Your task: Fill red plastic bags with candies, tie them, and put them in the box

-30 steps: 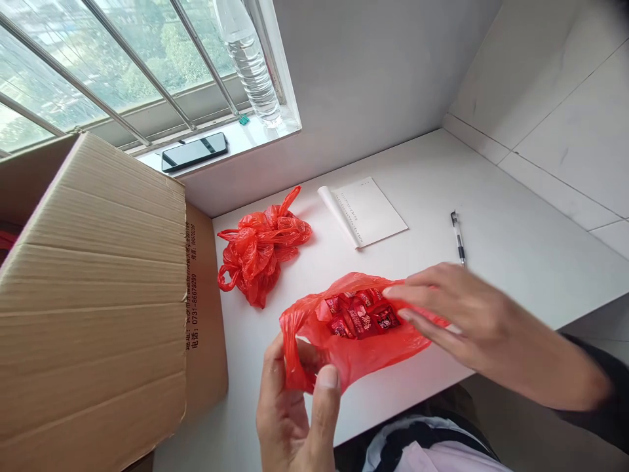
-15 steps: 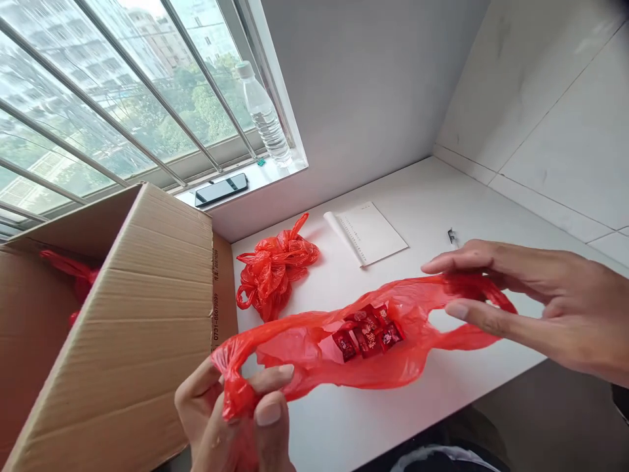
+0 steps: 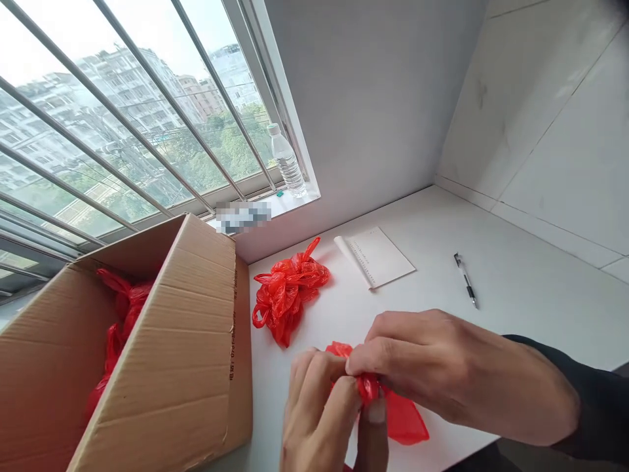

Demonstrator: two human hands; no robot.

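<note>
Both hands meet low in the view over the white table, pinching a gathered red plastic bag (image 3: 405, 419). My left hand (image 3: 327, 413) has its thumb and fingers closed on the bunched part. From the right, my right hand (image 3: 437, 367) grips the same bunch, its fingertips touching those of my left hand. A corner of the bag hangs out below my right hand. The small red packets inside the bag are hidden.
A crumpled pile of red bags (image 3: 287, 288) lies beyond my hands. The open cardboard box (image 3: 171, 354) at left holds more red bags. Farther back are a notepad (image 3: 381, 255), a pen (image 3: 466, 280), and a water bottle (image 3: 289, 164) on the sill.
My hands have come together from opposite ends of the bag. Its stretched-open mouth is now bunched between them, and the packets no longer show. The view has shifted, showing the whole pen.
</note>
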